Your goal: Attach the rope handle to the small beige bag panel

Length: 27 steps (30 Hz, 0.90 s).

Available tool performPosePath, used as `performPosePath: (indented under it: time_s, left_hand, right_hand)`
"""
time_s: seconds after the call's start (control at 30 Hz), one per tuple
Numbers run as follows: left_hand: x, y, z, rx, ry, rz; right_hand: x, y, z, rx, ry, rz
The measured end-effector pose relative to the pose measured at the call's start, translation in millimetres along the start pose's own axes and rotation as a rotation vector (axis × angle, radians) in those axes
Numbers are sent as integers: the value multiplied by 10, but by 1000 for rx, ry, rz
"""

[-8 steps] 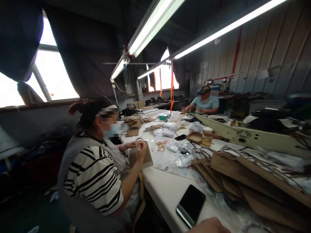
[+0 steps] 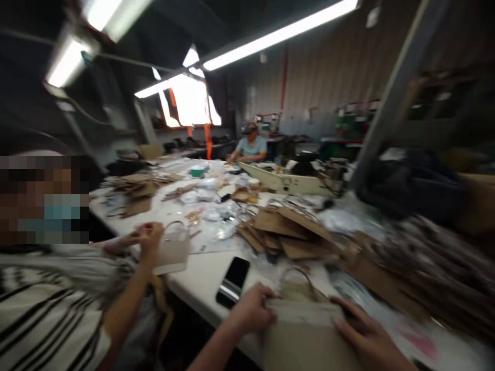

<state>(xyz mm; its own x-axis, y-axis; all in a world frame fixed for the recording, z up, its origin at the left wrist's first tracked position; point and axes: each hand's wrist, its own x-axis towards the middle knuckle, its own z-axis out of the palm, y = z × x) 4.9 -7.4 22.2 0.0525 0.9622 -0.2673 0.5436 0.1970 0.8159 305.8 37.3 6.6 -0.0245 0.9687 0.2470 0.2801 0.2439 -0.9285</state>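
Low in the picture, a beige handbag with a curved brown handle is held between both hands at the table's near edge. My left hand grips its upper left corner, fingers curled. On the opposite side, my right hand is closed around the upper right edge, thumb on the near face. The bag's lower part runs out of the frame. A black phone lies on the white table just beyond my left hand. The view is smeared by motion.
At the left, a co-worker in a striped sleeve handles another beige bag. Brown bag pieces are stacked ahead, with clear plastic bags beside them. Another person sits at the far end. A slanting post stands right.
My view has swung to the right, so the scene has shifted left. Both my hands and the beige handbag have come into view; before, only part of one hand showed at the bottom edge.
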Motion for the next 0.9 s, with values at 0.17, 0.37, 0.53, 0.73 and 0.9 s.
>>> performPosePath:
  time_s: [0.17,0.37,0.53,0.73,0.9]
  left_hand:
    - [336,5,-147,2,-117,150]
    - [247,30,-176,-17,-183,173]
    - [288,45,-141,106,-92,175]
    - [292,49,-58,103,-46,124]
    - [256,16,-14,3,-44,118]
  right_hand:
    - [-106,-82,-302,7,-147,155]
    - [-103,0,-208,31,-92,229]
    - [-79,29,-254,82,-157,271]
    - [-52,33,-295,79,-198,293]
    - [-24,89,-372,104,-246,314]
